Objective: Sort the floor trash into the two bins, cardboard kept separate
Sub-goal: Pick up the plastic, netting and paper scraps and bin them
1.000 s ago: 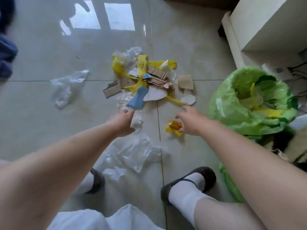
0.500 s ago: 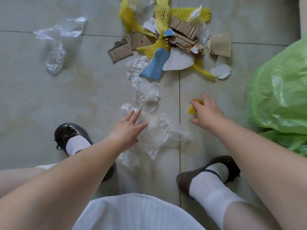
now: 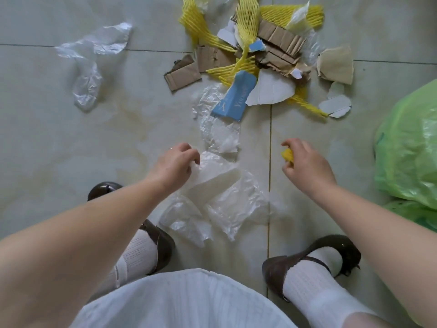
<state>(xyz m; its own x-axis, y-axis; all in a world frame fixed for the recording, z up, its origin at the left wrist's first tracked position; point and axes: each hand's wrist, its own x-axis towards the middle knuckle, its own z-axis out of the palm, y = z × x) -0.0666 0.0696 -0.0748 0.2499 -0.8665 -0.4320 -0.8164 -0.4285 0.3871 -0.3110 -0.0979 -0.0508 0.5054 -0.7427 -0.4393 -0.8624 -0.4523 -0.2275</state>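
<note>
left hand (image 3: 173, 165) now pinches clear plastic sheet (image 3: 222, 197); previously open

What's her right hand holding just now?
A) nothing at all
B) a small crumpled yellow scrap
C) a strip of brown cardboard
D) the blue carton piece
B: the right hand has its fingers curled round a small yellow scrap, held near the green bin bag.

Home interior: glossy tiled floor (image 3: 71, 138), green bin liner (image 3: 406, 147).

Two hands (image 3: 173, 165) (image 3: 307, 166), two brown shoes (image 3: 158, 247) (image 3: 331, 252), one green bin bag (image 3: 406, 147).
</note>
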